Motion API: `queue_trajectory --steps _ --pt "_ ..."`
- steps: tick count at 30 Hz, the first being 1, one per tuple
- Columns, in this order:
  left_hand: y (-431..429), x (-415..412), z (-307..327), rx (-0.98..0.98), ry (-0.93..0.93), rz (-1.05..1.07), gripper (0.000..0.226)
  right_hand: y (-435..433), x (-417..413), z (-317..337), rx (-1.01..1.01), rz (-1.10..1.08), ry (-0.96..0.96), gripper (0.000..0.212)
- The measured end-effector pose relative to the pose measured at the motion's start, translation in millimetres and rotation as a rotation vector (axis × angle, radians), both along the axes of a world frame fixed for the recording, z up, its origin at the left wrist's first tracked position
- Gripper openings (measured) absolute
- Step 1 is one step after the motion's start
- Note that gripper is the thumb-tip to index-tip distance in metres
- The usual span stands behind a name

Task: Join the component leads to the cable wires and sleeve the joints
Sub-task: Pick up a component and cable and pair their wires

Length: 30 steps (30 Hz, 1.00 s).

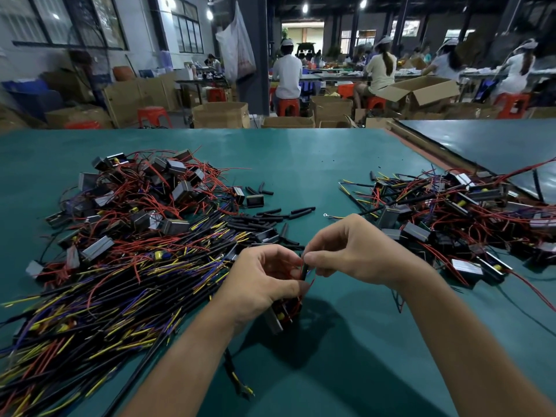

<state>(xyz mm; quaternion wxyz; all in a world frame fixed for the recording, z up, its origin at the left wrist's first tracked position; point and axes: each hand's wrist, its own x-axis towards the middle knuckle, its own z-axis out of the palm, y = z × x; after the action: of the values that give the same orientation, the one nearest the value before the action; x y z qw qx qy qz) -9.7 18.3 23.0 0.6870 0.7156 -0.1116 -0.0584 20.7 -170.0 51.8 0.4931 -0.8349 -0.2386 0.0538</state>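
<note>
At the far left a heap of black cables [99,296] with yellow and blue wire ends lies tangled with boxy parts trailing red wire, all on the green table [316,164]. Just right of it, loose black sleeves [264,218] are scattered near the table's middle.

The left hand [261,284] has its fingers curled round one component [279,319], a small dark block held just above the table. Its thin red leads [294,265] rise between the two hands. The right hand [358,251] pinches a short black sleeve [304,270] between thumb and forefinger near its upper end, upright and against the leads. The fingers cover its mouth, so it cannot be told whether a lead is already threaded in.

The block looks light and rigid, best held by its body. The leads seem limp and easily kinked, so they want gripping close to the bare tip. The sleeve is probably soft enough to squash shut, which calls for a light pinch at mid-length.

At the far right lies a second tangle [451,212] of cables and blocks, apparently already joined.
</note>
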Motion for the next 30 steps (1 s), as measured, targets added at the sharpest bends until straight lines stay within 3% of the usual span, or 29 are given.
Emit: queue_trajectory --steps 8,13,17,19,22,24,27,30 --pt "-1 1 -2 -0.019 -0.036 0.048 0.021 5 1 0 0.033 -0.046 -0.014 0.014" --pt "-5 -1 -1 0.093 -0.081 0.042 0.024 0 0 2 0.030 -0.103 -0.094 0.014" --pt "-5 -1 -6 0.153 -0.071 0.066 0.032 1 -1 2 0.015 -0.040 -0.014 0.015" --pt "-6 0 -7 0.185 -0.066 0.072 0.031 1 -3 2 0.112 -0.050 0.048 0.019" --pt "-6 1 -8 0.215 -0.077 0.069 0.032 5 3 2 0.448 -0.160 0.194 0.023" --pt "-4 3 -10 0.213 -0.088 0.064 0.033 14 20 0 0.518 -0.278 0.228 0.022" --pt "-3 5 -12 0.226 -0.106 0.070 0.032 37 59 -2 0.269 -0.397 0.160 0.019" --pt "-4 6 -13 0.242 -0.111 0.077 0.033 59 99 -6 -0.165 -0.371 -0.028 0.022"
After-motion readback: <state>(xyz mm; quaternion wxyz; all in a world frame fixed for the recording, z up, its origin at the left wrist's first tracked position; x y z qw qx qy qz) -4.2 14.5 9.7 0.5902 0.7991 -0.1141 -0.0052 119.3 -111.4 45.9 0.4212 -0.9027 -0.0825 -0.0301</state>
